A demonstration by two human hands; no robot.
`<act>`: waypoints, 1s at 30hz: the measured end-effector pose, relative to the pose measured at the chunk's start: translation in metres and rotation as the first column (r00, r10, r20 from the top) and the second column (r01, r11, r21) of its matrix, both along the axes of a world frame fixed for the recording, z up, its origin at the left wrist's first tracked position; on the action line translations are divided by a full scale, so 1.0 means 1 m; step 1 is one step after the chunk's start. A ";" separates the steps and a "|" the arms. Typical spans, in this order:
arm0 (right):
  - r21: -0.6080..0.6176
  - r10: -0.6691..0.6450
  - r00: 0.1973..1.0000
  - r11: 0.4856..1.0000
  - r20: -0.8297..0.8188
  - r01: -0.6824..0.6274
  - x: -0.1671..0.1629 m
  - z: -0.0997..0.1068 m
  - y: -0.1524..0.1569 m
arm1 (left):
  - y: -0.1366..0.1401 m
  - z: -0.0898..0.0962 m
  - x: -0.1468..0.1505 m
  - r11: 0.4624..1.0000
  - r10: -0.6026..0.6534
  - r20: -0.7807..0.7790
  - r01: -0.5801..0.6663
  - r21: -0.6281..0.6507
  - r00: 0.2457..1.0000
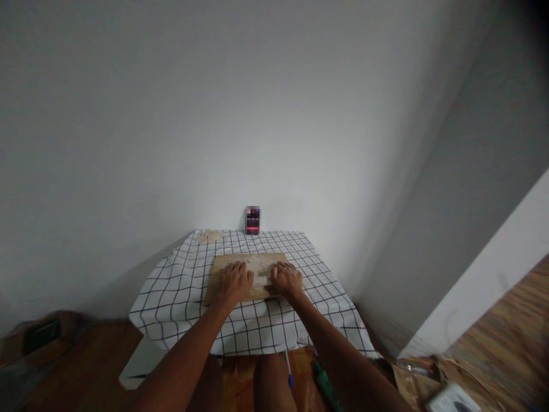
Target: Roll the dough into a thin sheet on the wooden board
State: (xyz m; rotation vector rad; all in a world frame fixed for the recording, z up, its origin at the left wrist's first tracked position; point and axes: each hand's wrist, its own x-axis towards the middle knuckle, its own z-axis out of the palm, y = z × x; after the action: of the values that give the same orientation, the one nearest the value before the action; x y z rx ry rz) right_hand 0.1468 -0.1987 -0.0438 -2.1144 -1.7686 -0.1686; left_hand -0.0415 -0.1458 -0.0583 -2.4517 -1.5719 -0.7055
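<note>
Your left hand (237,280) and right hand (287,279) both rest palm down on the wooden board (220,263), just below the centre of the frame. The left covers part of its left half; the right lies at its right edge. Between them, pale floury material (261,264) is spread over the wood. State of the grip, either hand: cannot be determined; the fingers point forward and bend over the surface, and whatever lies beneath them is hidden.

The board sits on a checked cloth (171,292) covering the tabletop. A pale flat patch (210,236) lies at the cloth's far left corner, and a small dark device (253,220) stands upright at the far edge, near the wall (274,143).

Risks, in judgement: uneven pressure from your hands could make the board slide, since loose cloth may offer little hold. A forward shove might carry cloth and board towards the device and topple it. Loose flour could also scatter over the near edge if you sweep your palms back quickly.
</note>
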 end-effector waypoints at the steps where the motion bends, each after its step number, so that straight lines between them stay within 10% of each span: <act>1: -0.005 -0.006 1.000 1.000 -0.006 0.006 0.000 0.002 0.002 | 0.003 0.001 0.001 1.000 0.018 -0.013 -0.018 -0.019 1.000; 12: -0.099 -0.030 0.997 0.995 -0.064 0.023 0.005 0.012 0.029 | 0.033 0.007 0.005 0.988 0.039 -0.017 -0.041 -0.149 0.999; 30: 0.045 0.028 1.000 0.999 0.003 -0.028 -0.002 -0.012 -0.019 | -0.017 -0.020 0.003 0.996 0.039 0.034 -0.042 0.077 0.999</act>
State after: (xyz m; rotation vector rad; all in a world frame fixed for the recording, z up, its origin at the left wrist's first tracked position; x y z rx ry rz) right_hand 0.1450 -0.2176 -0.0558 -2.0574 -1.7785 -0.2016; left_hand -0.0389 -0.1631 -0.0783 -2.3580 -1.5695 -0.7888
